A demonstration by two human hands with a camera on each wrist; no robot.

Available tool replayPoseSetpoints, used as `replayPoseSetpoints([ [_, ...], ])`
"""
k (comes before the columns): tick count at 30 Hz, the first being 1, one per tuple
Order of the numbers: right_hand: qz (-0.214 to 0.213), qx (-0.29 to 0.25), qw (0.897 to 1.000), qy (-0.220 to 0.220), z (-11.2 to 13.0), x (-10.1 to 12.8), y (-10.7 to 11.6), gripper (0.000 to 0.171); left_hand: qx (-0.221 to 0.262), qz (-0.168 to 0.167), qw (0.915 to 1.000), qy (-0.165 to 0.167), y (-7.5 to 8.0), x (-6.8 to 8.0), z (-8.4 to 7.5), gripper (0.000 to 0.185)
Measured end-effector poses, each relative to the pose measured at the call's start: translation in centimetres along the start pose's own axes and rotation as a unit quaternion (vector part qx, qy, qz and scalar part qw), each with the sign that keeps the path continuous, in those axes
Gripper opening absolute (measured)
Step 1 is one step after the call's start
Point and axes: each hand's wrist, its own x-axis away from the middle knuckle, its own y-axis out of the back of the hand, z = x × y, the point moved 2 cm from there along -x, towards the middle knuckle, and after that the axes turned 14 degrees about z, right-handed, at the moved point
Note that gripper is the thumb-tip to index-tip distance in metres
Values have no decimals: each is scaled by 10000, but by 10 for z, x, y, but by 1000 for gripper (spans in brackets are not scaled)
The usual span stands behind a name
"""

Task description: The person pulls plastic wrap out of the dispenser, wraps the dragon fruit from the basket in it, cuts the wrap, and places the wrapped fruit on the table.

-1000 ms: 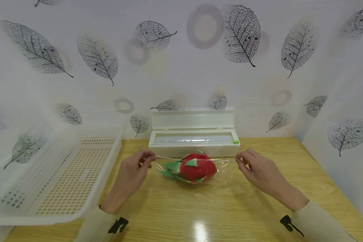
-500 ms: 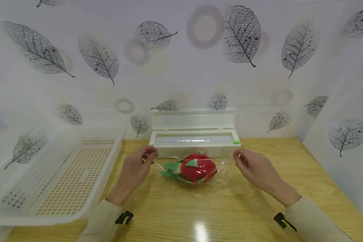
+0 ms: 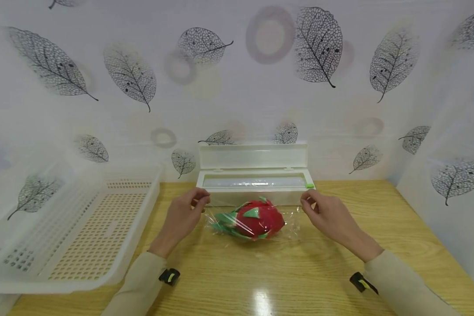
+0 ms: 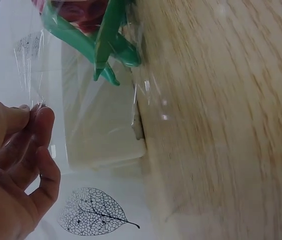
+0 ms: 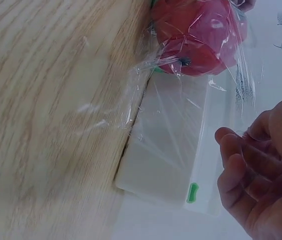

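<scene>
A red dragon fruit (image 3: pixel 262 219) with green leafy scales lies on the wooden table, under a clear sheet of cling film (image 3: pixel 294 221). My left hand (image 3: pixel 183 217) pinches the film's far left corner between thumb and forefinger. At the far right corner, my right hand (image 3: pixel 325 215) pinches it the same way. Both hands are raised near the front of a white film box. Seen from the left wrist, the film slants past the fruit's green tips (image 4: pixel 106 45). In the right wrist view, the film (image 5: pixel 136 95) falls in creases beside the fruit.
Right behind the fruit stands the white cling film box (image 3: pixel 256 198), lid up, with a roll (image 3: pixel 256 181) inside and a green slider (image 3: pixel 309 186) at its right end. A white perforated basket (image 3: pixel 136 239) occupies the left side. Leaf-patterned sheeting (image 3: pixel 237 101) hangs behind.
Both hands have moved slightly inward and away from me, toward the box, carrying the film's far edge across above the dragon fruit. The fruit, box and basket have stayed put.
</scene>
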Motion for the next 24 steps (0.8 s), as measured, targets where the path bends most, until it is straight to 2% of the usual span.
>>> replayPoseSetpoints([
  [12, -7, -242, 9997, -98, 3, -21, -9, 6, -920, 37, 9957, -95, -9, -8, 8, 7],
  [21, 265, -249, 9984, -436, 4, -38, -22, 10, -1457, -272, 9877, -492, -15, -15, 12, 9],
  [24, 360, -167, 9983, -424, 3, -40, -27, 10, -1631, -391, 9840, -598, -16, -16, 10, 8],
])
